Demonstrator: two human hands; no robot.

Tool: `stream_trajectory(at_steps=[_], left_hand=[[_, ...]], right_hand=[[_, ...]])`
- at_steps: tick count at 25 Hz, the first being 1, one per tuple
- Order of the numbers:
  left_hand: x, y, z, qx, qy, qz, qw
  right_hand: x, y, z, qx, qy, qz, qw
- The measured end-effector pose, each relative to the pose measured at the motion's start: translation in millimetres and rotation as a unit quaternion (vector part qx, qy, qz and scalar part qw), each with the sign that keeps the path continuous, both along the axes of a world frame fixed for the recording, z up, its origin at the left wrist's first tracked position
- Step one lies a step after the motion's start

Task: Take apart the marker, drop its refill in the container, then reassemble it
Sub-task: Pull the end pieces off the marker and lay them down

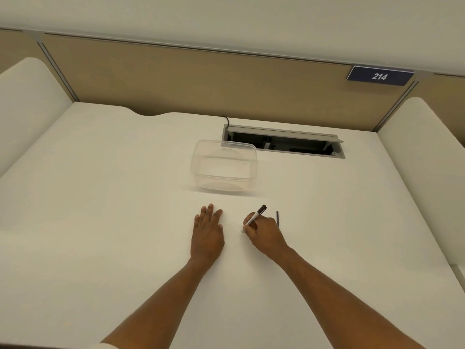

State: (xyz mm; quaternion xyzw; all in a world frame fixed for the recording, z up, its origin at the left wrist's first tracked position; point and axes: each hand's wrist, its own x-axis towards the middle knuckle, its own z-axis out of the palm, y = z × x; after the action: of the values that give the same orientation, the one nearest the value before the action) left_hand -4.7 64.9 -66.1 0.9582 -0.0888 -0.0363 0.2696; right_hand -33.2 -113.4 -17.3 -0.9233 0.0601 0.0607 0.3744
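A white marker (256, 216) with a black cap lies slanted in my right hand (265, 231), whose fingers curl round its lower end; the cap points up and away from me. Just right of that hand a thin dark stick (277, 219), perhaps the refill, lies on the white desk (100, 197). My left hand (207, 230) rests flat on the desk with straight fingers, holding nothing. A clear plastic container (224, 165) stands open beyond both hands, and nothing shows inside it.
An open cable hatch (283, 143) is cut into the desk behind the container. Tan partition panels close the back, with a blue sign reading 214 (379, 76). White side dividers stand at left and right.
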Motion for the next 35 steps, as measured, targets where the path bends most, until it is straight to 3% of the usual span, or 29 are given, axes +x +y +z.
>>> stream_trajectory(at_steps=[5,9,35], left_hand=[[-8,-6,2,-0.074,0.049,-0.042,0.995],[-4,-3,11,-0.084,0.083,-0.043,0.992],[-3,-2,35,0.002,0.11,-0.043,0.993]], right_hand=[[6,-6,2,0.022,0.003,0.007,1.0],[8,-3,9,0.035,0.01,0.032,0.999],[23,-6,39,0.135,-0.007,-0.028,0.99]])
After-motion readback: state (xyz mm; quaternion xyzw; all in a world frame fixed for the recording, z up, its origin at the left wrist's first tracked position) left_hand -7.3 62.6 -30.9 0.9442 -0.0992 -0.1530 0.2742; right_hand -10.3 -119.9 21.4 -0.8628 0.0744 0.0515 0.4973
